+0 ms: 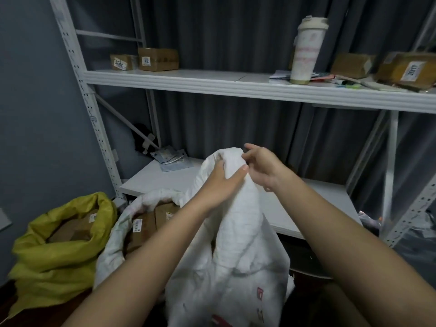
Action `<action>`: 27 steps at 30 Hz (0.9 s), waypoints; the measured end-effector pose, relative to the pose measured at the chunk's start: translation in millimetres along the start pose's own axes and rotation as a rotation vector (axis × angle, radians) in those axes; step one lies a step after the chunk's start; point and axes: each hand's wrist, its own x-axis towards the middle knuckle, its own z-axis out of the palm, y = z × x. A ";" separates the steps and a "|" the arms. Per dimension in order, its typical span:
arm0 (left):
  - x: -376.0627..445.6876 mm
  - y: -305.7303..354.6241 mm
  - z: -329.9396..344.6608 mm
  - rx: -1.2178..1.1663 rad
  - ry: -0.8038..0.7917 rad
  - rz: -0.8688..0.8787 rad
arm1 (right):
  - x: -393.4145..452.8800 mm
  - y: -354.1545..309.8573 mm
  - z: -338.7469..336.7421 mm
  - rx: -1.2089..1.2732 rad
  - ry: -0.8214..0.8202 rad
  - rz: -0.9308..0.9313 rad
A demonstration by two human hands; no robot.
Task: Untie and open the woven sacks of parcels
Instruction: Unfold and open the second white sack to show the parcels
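Grey curtains and white metal shelving close off this storeroom corner, and I am working low in front of the bottom shelf (pixel 165 180). Nearest me, my left hand (pixel 221 182) grips the gathered neck of the white woven sack (pixel 236 267), fingers and thumb wrapped round the bunched cloth. Just right of it, my right hand (pixel 262 166) has its fingertips curled in against the very top of that neck; I cannot see a cord, so I cannot tell what it pinches. I judge this the untying step on this sack. Next I need to find and loosen the tie while the left hand steadies the neck. Left of that hand, a second white sack (pixel 113 251) and beyond it a yellow sack (pixel 47 260) already stand open, showing cardboard parcels (pixel 144 227). Farther up sits a tumbler (pixel 306 50).
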 end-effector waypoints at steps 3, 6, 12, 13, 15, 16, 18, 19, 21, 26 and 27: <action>19.4 -6.8 0.0 0.040 0.106 -0.016 | 1.6 3.9 1.8 0.276 -0.124 0.009; 30.4 -9.1 3.6 0.055 0.208 0.037 | -1.4 20.1 -12.0 -0.106 0.028 -0.158; 50.2 -14.0 14.4 -0.065 0.117 0.000 | -26.6 67.6 -24.7 -0.572 0.184 -0.369; 49.3 -12.7 13.8 -0.210 0.069 -0.073 | -25.1 69.5 -26.3 -0.516 0.203 -0.345; 40.3 -10.0 11.0 -0.502 -0.011 -0.175 | -19.4 67.8 -30.9 -0.315 0.198 -0.255; 36.6 -11.9 8.9 -0.585 -0.059 -0.168 | -16.3 67.2 -32.3 -0.125 0.151 -0.192; 29.2 -21.9 5.8 -0.583 -0.130 -0.105 | -13.5 67.5 -30.0 0.286 0.046 -0.098; 22.5 -24.2 6.4 -0.537 -0.135 -0.073 | -12.4 68.7 -28.1 0.381 0.032 -0.100; 15.5 -26.3 9.8 -0.498 -0.093 -0.074 | -11.1 71.6 -20.3 0.264 0.128 -0.182; 17.4 -29.9 20.2 -0.354 0.138 -0.011 | -15.2 83.0 -21.8 -0.696 0.486 -0.552; 19.5 -29.4 21.7 -0.278 0.188 0.021 | -18.6 85.7 -24.7 -0.656 0.414 -0.537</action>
